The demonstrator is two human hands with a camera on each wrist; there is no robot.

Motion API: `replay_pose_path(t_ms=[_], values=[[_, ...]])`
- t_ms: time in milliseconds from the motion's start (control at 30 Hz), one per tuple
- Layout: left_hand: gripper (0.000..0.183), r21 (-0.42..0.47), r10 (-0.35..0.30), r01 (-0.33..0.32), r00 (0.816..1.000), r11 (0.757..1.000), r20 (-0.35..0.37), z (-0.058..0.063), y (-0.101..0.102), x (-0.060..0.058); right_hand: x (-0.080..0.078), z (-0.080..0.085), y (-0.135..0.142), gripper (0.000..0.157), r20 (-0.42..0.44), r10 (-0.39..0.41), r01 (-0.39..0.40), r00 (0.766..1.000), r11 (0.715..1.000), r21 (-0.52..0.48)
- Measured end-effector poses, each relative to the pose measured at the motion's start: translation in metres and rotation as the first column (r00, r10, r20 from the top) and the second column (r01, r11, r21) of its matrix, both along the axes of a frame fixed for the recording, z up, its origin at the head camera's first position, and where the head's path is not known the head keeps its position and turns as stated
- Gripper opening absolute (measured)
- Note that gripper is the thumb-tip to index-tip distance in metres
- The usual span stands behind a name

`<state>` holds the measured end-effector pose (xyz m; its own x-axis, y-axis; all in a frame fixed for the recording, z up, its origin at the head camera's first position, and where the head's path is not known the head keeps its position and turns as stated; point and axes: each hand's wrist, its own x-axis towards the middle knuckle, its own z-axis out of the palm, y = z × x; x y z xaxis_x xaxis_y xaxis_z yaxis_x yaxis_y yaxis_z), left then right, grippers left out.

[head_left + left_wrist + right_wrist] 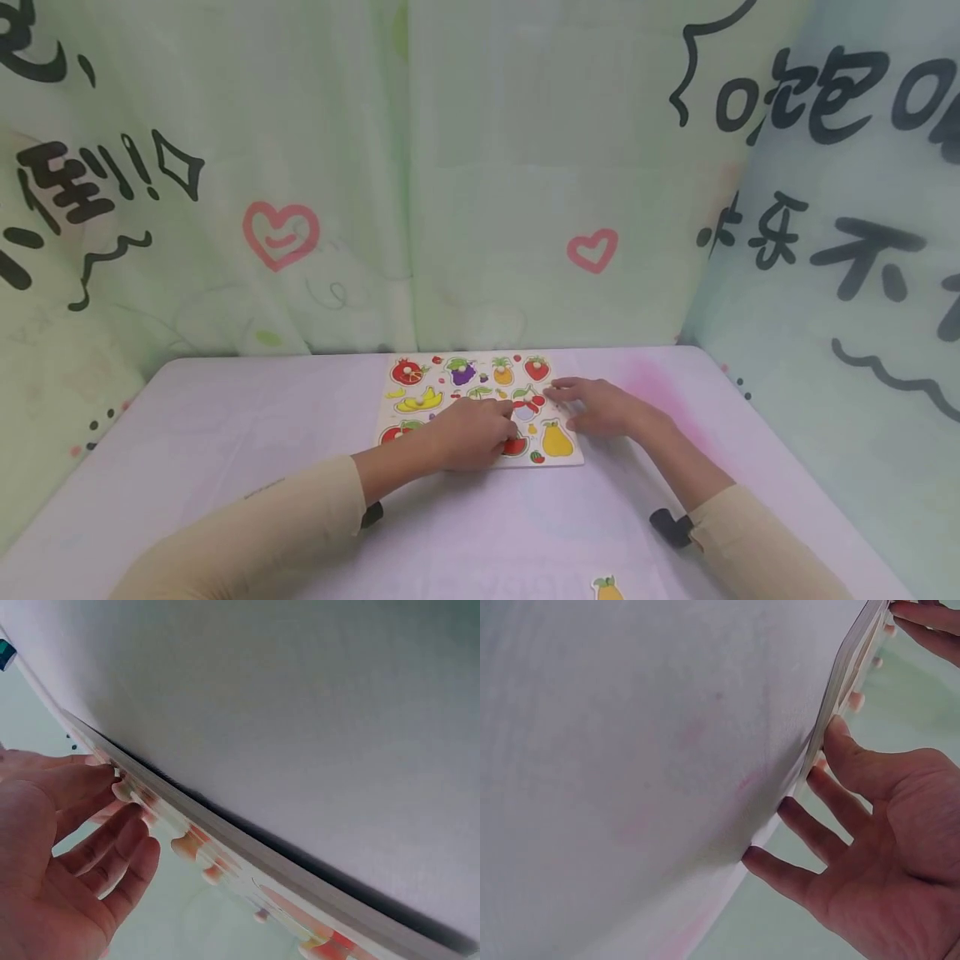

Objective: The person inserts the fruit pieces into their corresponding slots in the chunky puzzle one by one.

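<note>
A wooden fruit puzzle board [480,462] lies flat near the table's far edge, its pieces topped with small knobs. My left hand [474,433] reaches over the board's right half. Its thumb and index fingertip come together at a cherry puzzle piece [534,403], which seems to sit slightly off its printed place. In the left wrist view, the other fingers of the left hand [67,847] curl loosely beside the knobs. My right hand [603,408] rests at the board's right edge; the right wrist view shows its fingers [810,832] spread, tips on the table, thumb against the board.
A loose yellow fruit piece [607,588] lies at the near edge of view. The table [247,433] has a pale cloth with a pink patch. Behind it hang curtains [480,208] with hearts and black writing. Black straps [670,527] show at the cuffs.
</note>
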<state>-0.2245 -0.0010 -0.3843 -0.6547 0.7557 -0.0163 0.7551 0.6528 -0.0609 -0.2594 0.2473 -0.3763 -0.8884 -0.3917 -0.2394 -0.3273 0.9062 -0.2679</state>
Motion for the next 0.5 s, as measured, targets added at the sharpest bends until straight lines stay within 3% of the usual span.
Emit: replay_pose_path(t_ms=[167,333,500], values=[[0.031,-0.041,0.011,-0.014,0.997,0.999,-0.07,-0.002,-0.001,0.008,0.002,-0.003,-0.001,0.061,-0.003,0.004,-0.004,1.0,1.0,0.004],[0.028,-0.024,-0.043,0.04,0.986,0.999,-0.159,-0.002,0.001,0.018,0.002,-0.003,0.0,0.061,-0.01,0.015,-0.015,1.0,1.0,0.007],[0.027,0.016,-0.123,0.125,0.987,0.992,-0.106,0.001,0.013,0.033,0.001,-0.001,0.001,0.061,-0.018,0.02,-0.02,1.0,1.0,0.007]])
